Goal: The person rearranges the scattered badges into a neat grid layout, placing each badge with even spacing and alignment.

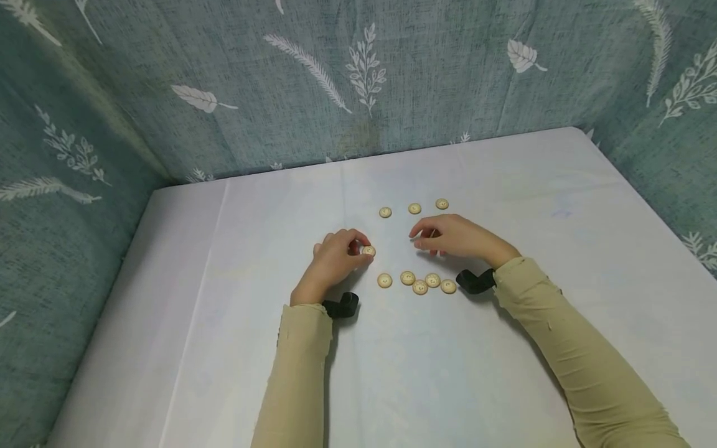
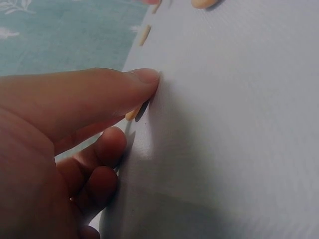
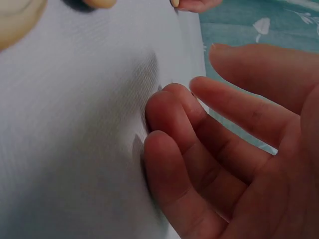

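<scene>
In the head view my left hand point(image 1: 336, 256) pinches a round beige button point(image 1: 368, 251) between thumb and index finger, low over the white tabletop. The left wrist view shows the thumb point(image 2: 114, 94) covering most of that button point(image 2: 131, 114). My right hand point(image 1: 460, 236) hovers to the right with fingers loosely bent and apart. Nothing lies between its thumb and fingertips point(image 3: 167, 114) in the right wrist view; those fingertips are close to the cloth. Several more buttons point(image 1: 432, 280) lie in front of the hands, some touching one another.
Beyond the hands, three buttons point(image 1: 414, 208) lie spaced in a row. A single button point(image 1: 384, 280) is at the left of the front group. Black wrist cameras point(image 1: 475, 282) stick out near both wrists. Green leaf-patterned cloth point(image 1: 313, 93) hangs behind the table point(image 1: 269, 218).
</scene>
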`<action>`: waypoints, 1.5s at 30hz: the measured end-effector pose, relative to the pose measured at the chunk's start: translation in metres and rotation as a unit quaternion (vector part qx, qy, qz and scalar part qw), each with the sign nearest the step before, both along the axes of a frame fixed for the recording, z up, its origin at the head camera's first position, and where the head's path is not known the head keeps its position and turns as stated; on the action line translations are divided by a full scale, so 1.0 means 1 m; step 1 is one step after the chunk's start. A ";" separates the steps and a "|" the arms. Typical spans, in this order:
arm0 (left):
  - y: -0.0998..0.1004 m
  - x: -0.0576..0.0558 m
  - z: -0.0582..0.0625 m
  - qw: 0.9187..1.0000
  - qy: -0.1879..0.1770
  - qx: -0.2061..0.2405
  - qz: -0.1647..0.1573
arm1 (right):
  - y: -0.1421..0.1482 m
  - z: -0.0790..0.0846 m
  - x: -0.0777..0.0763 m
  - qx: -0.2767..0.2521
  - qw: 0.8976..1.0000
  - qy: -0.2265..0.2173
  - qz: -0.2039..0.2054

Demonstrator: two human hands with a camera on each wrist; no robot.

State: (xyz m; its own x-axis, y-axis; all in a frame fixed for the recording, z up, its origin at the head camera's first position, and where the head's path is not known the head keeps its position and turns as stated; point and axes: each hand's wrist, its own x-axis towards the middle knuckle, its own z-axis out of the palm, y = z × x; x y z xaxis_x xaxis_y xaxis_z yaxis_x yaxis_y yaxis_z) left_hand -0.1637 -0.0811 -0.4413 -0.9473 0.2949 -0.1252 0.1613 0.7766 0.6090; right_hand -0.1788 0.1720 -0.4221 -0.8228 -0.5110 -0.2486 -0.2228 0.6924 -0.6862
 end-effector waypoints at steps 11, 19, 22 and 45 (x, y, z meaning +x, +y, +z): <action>0.002 0.000 0.007 1.000 0.005 -0.010 0.000 | -0.009 0.007 0.005 0.035 0.998 0.021 0.037; 0.001 0.000 0.006 1.000 0.005 -0.014 0.001 | -0.018 0.007 0.012 0.052 0.995 0.026 0.083; 0.001 0.000 0.004 1.000 0.006 -0.015 0.000 | -0.021 0.006 0.015 0.052 0.994 0.029 0.095; 0.003 0.000 0.001 1.000 0.010 -0.008 0.006 | -0.033 0.009 0.027 0.065 0.990 0.031 0.118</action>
State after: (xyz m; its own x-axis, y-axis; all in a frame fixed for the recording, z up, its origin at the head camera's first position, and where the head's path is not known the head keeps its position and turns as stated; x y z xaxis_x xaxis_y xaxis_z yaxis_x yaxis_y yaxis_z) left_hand -0.1632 -0.0779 -0.4399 -0.9531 0.2813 -0.1114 0.1630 0.7878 0.5940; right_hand -0.1515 0.1389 -0.4131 -0.7001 -0.6576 -0.2783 -0.4274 0.6981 -0.5745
